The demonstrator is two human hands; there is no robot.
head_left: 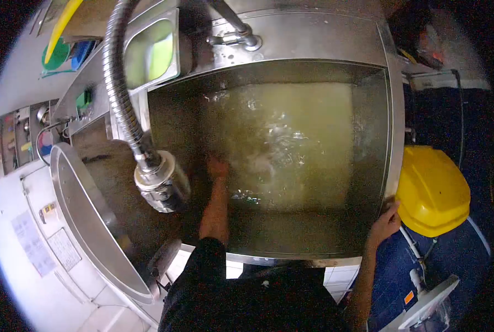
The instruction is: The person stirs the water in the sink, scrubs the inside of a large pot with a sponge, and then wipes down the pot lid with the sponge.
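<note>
A deep metal sink holds cloudy, yellowish water with ripples and glints near its middle. My left hand reaches down into the left side of the sink, at or under the water. Its fingers are blurred and dark, so what they touch is hidden. At the right edge of the sink, my right hand has its fingers curled at the rim, close beside a yellow plastic object. Above the sink's left side hangs a flexible metal hose with a spray head.
A metal faucet base stands on the back ledge. Behind the hose sits a small metal basin with something bright green inside. A large metal pan leans at the left by a white appliance. Pipes run at the right.
</note>
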